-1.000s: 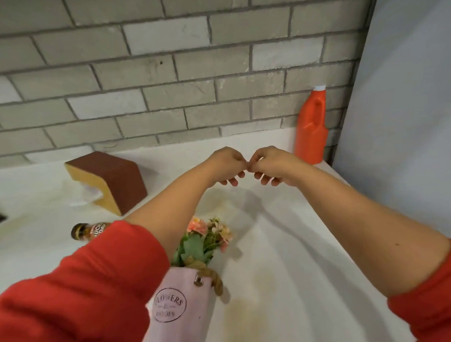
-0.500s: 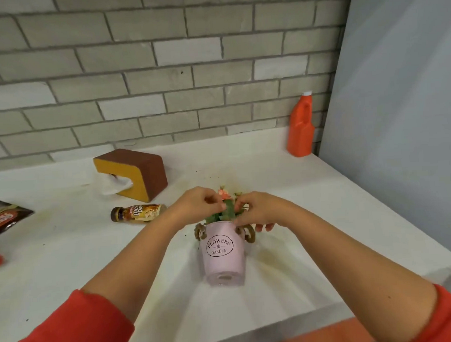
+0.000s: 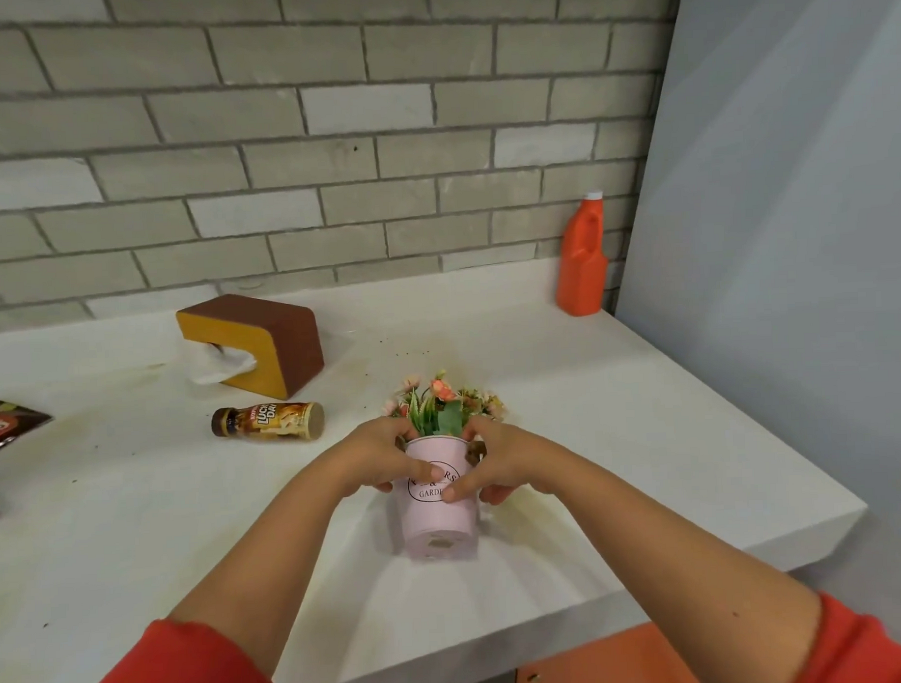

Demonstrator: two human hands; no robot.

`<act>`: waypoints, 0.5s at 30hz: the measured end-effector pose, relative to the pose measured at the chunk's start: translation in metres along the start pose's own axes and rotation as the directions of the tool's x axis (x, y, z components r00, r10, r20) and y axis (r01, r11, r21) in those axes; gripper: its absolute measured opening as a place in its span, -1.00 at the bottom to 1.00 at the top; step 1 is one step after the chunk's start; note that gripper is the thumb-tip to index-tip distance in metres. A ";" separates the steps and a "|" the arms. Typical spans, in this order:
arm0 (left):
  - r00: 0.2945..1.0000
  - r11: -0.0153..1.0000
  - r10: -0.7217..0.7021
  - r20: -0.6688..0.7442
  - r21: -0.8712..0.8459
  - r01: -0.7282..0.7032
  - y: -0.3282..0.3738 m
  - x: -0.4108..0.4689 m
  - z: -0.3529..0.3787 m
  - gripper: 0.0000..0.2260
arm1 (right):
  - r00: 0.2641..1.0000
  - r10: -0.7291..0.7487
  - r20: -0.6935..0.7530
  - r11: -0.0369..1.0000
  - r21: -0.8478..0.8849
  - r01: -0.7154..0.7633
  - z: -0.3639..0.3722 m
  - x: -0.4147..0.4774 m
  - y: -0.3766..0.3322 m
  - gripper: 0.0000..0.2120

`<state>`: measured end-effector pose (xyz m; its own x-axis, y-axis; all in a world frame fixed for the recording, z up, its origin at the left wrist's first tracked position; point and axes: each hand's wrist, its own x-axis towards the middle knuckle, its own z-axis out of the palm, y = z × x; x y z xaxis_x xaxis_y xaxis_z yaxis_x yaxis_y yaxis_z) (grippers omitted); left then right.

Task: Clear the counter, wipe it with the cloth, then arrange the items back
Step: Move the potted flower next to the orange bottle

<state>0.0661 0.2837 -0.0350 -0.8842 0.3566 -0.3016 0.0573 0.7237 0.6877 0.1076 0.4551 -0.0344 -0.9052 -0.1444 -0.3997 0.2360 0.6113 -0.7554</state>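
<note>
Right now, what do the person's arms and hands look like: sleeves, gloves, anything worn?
The left hand and right hand are bare, with no gloves, and no watch shows on either wrist. The left sleeve and right sleeve are plain red cloth and end near the elbows, leaving the forearms uncovered.

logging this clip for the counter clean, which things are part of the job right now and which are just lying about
In the job now: pink flower pot, gripped by left hand and right hand; counter.

Lying about, untouched, still to clear: tissue box, coffee bottle, orange bottle, snack packet. No cloth in view.
</note>
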 end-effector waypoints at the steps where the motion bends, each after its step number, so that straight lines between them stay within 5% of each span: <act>1: 1.000 1.000 0.001 0.004 0.006 -0.001 0.001 0.000 0.000 -0.68 | 1.000 -0.005 0.010 1.000 0.017 0.005 0.000 0.000 0.001 -0.38; 15: 0.993 0.991 0.108 -0.054 0.090 -0.103 0.039 0.013 -0.018 -0.68 | 0.985 -0.111 -0.133 0.988 0.089 0.123 -0.028 -0.002 -0.005 -0.54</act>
<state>0.0483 0.3060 -0.0005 -0.8967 0.4002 -0.1893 0.1895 0.7334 0.6529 0.0987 0.4737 -0.0150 -0.9648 -0.1064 -0.2407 0.1530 0.5172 -0.8421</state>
